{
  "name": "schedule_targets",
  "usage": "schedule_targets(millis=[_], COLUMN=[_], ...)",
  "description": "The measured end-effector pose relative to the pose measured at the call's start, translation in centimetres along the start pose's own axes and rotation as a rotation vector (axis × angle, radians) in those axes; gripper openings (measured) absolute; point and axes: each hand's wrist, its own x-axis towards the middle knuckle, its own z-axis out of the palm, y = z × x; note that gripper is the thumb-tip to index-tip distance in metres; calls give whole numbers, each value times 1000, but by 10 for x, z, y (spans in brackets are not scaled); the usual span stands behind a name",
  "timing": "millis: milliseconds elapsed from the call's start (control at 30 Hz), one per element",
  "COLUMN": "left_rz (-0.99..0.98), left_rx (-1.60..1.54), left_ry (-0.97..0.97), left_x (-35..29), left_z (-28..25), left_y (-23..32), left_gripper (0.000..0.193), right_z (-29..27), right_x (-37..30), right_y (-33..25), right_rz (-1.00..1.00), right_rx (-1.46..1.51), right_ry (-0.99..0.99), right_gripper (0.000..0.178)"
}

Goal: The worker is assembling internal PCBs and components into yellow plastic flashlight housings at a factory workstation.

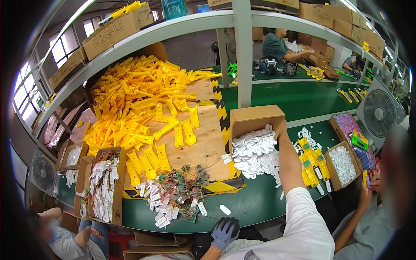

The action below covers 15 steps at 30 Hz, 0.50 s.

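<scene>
A small cardboard box [256, 113] stands tipped with its mouth toward me, and white plastic pieces [258, 158] spill from it onto the green table. My bare right hand [281, 129] grips the box's right side; its fingertips are mostly hidden. At the table's front edge is my left hand [225, 232] in a grey glove with dark fingertips, its fingers extended and nothing in them. Just beyond it lies one loose white piece [224, 209]. To its left, a tangle of wired circuit boards [184, 188] lies among white parts.
Yellow plastic housings [138, 91] are heaped on a plywood board [203, 149] edged with striped tape. Boxes of white parts stand at left [119, 186] and right [354, 173]. Yellow assemblies [310, 162] lie near a co-worker [368, 216] at right. A metal shelf post [242, 56] rises behind.
</scene>
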Motion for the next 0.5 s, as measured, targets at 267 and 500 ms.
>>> schedule_targets(millis=[267, 500], left_rz=[26, 7], left_rx=[-46, -55], left_ry=[-5, 5], left_x=[8, 1], left_z=[5, 7], left_y=[-1, -5], left_gripper=[39, 35], right_z=[10, 22], right_x=[-3, 7], right_y=[30, 27], right_rz=[30, 37], right_rx=[91, 52], right_ry=[-142, -153], right_gripper=[55, 55])
